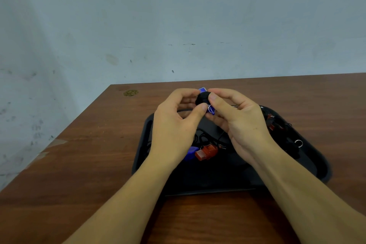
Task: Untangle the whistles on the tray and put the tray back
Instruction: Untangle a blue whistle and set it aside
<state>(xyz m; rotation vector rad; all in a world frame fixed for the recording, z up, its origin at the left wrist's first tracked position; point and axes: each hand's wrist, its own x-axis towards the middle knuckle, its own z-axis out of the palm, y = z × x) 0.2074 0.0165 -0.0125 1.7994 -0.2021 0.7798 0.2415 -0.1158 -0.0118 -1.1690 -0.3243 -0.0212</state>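
A black tray [309,156] lies on the wooden table in front of me. Above its far part, my left hand [176,125] and my right hand [235,121] together hold a blue whistle [203,90] with a black cord bundle [203,98] wound around it; a metal ring shows under the bundle. On the tray lie a red whistle [206,152], another blue whistle [190,154] partly hidden by my left wrist, tangled black cords [206,136], and a second red whistle [272,123] at the right with a loose ring [298,142].
The brown table [99,164] ends at a left edge and a far edge against a pale blue wall. A small gold round mark [130,92] sits near the far left corner.
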